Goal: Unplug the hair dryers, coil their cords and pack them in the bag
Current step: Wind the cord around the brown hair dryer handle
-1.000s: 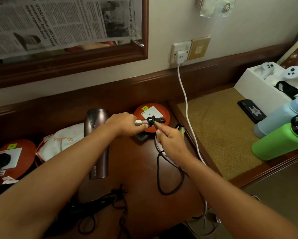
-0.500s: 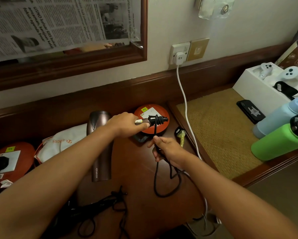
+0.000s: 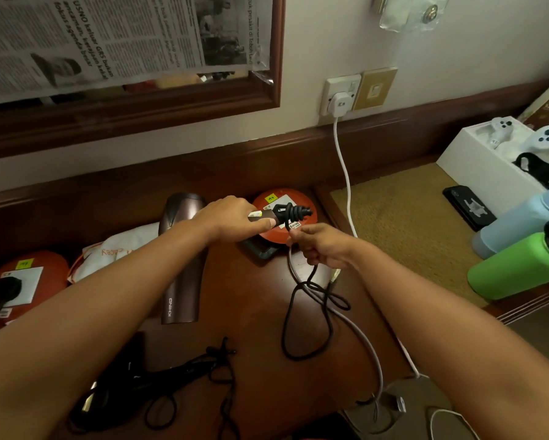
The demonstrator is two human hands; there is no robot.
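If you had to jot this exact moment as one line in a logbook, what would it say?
step: coiling cord | left hand: grips brown hair dryer handle | right hand: pinches black cord | black hair dryer: lying uncoiled

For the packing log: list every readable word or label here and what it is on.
"KHIND": brown hair dryer, along its barrel.
"USNO keluar GRS bukan ...": headline on the newspaper; body text too small.
Yellow stickers on the orange discs, cord tag, white bag print: too blurred.
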